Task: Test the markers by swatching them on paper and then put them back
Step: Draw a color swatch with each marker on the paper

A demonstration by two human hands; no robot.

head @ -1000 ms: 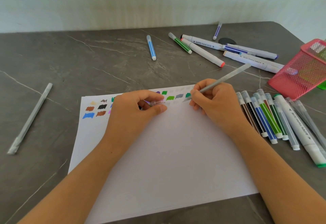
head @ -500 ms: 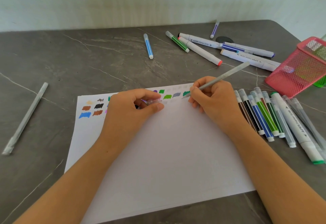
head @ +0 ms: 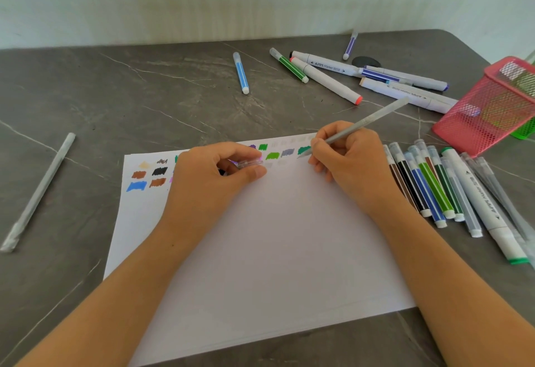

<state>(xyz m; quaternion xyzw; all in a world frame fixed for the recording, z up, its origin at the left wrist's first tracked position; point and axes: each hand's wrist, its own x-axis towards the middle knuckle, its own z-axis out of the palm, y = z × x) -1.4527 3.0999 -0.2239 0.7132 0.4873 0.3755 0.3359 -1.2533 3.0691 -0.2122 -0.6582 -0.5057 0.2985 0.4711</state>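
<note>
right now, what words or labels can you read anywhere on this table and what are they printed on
"Marker": on the barrel of the far white marker; the word before it and the small print after it are blurred.
White marker beside the pink basket: print upside down, unreadable.
Green-capped white marker: print too blurred.
Paper: colour swatches only, no words.

Grey marble table [head: 144, 97]: paper [head: 275, 251], markers [head: 428, 187], basket [head: 489, 112].

Bare forearms [head: 463, 294] run to a bare left hand [head: 214, 177] and right hand [head: 351, 164].
</note>
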